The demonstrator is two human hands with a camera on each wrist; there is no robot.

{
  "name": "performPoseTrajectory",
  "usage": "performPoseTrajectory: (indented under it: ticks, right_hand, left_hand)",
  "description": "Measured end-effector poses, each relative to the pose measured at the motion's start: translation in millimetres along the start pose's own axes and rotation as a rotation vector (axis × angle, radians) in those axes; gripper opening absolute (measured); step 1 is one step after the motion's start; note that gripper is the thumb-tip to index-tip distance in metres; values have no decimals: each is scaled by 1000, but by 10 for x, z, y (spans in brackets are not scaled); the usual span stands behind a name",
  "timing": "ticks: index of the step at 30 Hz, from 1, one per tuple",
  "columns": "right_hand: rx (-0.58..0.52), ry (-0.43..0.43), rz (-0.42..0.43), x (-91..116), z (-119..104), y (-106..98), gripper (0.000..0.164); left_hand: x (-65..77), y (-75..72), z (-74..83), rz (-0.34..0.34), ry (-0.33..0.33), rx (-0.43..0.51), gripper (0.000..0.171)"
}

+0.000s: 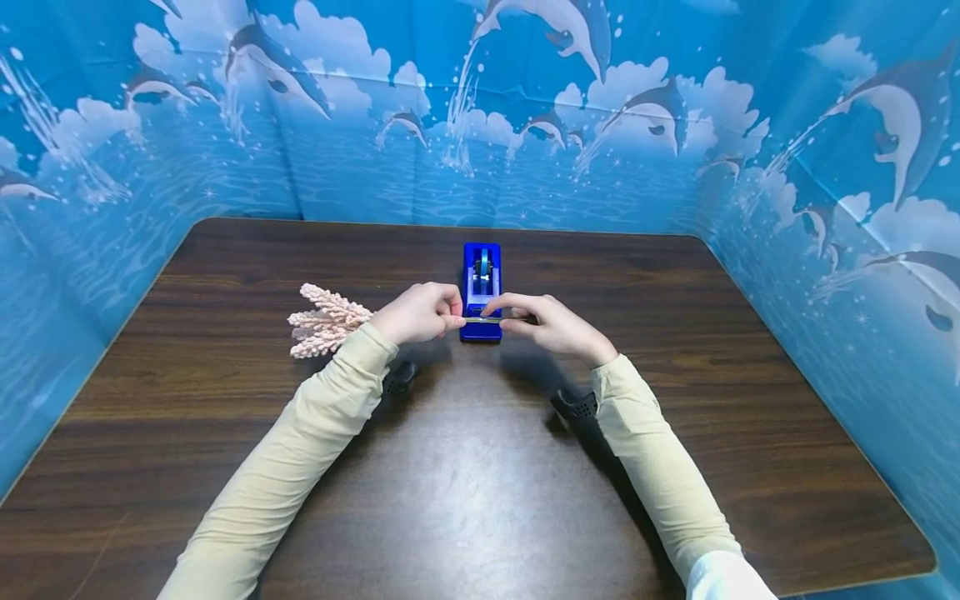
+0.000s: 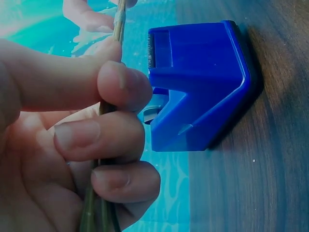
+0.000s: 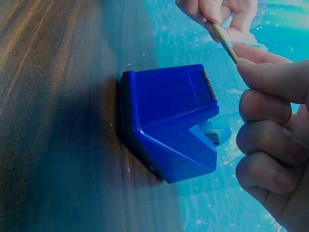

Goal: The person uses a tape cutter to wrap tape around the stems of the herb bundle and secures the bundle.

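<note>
My left hand (image 1: 422, 315) grips the stems of a bunch of pale pink flower sprigs (image 1: 330, 323), whose heads spread out to the left. Thin green-brown stems (image 2: 119, 23) run through its curled fingers in the left wrist view. On the other side, my right hand (image 1: 553, 325) pinches the stem end (image 3: 223, 40) between thumb and index finger. A pale, shiny band, seemingly clear tape, shows on the stems between the hands. Just behind and below them stands a blue tape dispenser (image 1: 481, 333), its toothed cutter (image 3: 210, 84) visible from the side; neither hand holds it.
The dark wood-grain table (image 1: 480, 467) extends around the hands to rounded far corners. A blue dolphin-print cloth (image 1: 360, 167) hangs behind and along both sides. Black wrist-camera mounts (image 1: 576, 403) sit under the forearms.
</note>
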State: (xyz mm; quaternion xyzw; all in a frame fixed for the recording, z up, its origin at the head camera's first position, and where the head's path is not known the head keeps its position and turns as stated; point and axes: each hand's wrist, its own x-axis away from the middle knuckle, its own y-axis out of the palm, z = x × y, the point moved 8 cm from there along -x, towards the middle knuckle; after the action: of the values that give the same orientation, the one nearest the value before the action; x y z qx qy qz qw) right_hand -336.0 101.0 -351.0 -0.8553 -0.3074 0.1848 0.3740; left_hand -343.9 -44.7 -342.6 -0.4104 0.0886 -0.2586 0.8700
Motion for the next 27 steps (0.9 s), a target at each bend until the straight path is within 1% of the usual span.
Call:
performPoseTrajectory:
  ticks: [6,10,13,15,20,23,25,27]
  right_hand:
    - [-28,15,-15,0,18,25,27]
    - [-54,28,-27,-15,50,55,27]
    - [-82,33,-25,-23,65,68,27]
    - [-114,38,-28,-25,75,78,28]
    - [-221,99,-70,-17,133,129,32]
    - [-275,132,-89,-30,166,173,33]
    - [-312,134,-73,-55,171,197,33]
    - [-358,135,-25,-86,160,213,30]
  left_hand:
    - [11,-10,24,11,5,-28,14]
    - [14,-14,34,19,7,-92,12]
    - [15,-23,47,35,25,-154,15]
    - [13,-39,57,63,47,-191,15]
    - [15,-100,81,162,90,-287,11]
    - [30,-133,105,206,128,-366,9]
    - [44,-151,131,234,172,-427,7]
    - [55,-156,154,252,213,-471,7]
